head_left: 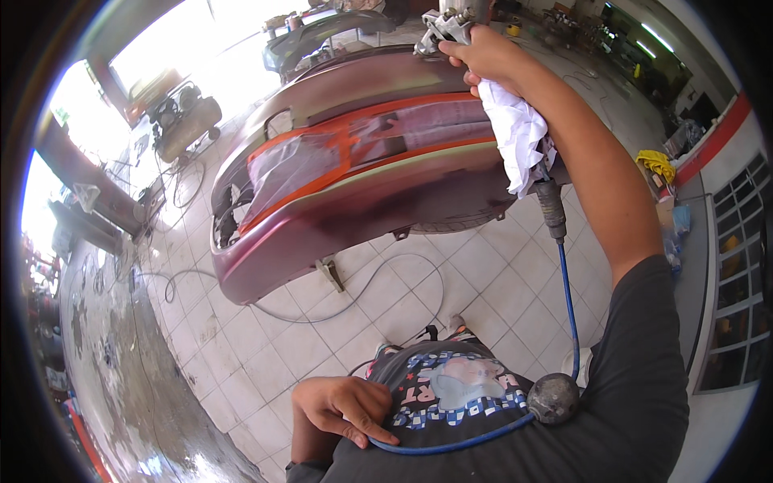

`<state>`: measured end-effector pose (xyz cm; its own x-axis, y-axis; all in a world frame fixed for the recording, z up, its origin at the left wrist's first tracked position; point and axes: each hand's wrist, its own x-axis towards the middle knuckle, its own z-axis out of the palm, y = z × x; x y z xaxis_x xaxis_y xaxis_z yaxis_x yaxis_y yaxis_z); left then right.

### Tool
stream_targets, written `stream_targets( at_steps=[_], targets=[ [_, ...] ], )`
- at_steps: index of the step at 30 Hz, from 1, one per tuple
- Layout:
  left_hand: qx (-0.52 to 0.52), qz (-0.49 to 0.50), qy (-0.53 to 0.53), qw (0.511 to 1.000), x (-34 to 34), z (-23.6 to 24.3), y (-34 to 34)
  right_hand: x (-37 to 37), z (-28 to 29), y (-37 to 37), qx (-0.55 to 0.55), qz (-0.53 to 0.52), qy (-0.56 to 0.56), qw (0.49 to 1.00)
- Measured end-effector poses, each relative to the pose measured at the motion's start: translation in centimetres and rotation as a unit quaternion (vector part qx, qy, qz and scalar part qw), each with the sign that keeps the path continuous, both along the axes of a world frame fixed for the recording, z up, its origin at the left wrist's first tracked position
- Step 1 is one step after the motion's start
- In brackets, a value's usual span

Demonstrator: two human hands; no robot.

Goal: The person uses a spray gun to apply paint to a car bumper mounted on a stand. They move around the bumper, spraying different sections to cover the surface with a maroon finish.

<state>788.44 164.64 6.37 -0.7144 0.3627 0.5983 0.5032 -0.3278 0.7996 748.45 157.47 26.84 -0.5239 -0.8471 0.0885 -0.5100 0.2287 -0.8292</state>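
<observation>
One spray gun [445,30] near bumper [378,195] edge; tiles [483,270] below.

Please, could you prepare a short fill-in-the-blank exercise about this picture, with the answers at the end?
1. The right hand holds a silver metal spray gun, with a crumpled, thin sheet coloured ____ below it.
2. Next to the left hand runs a thin, round hose coloured ____.
3. The tape across the curved, purplish-red car bumper is ____.
4. Below the bumper, the floor has pale, square ____.

Missing words: white; blue; orange; tiles.
</observation>
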Motion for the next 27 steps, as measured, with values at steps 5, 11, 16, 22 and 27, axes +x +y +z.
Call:
stream_targets(
  at_steps=[5,11,16,22,27],
  targets=[
    [0.009,-0.018,-0.024,1.0,-3.9,0.5,1.8,-8.8,0.3,4.0,0.015,-0.035,-0.003,0.999],
    [0.003,-0.022,-0.041,0.999,-9.2,1.2,3.4,-20.2,-1.5,7.8,-0.012,-0.083,0.026,0.996],
    [-0.006,-0.004,-0.057,0.998,-13.1,2.0,5.0,-27.9,-2.7,10.3,-0.024,-0.118,0.035,0.992],
    [-0.006,0.027,-0.073,0.997,-17.6,2.1,6.6,-36.4,-4.0,12.5,-0.011,-0.15,0.033,0.988],
    [0.004,0.072,-0.075,0.995,-19.8,2.0,8.2,-44.3,-6.0,13.3,-0.007,-0.173,0.046,0.984]
  ],
)
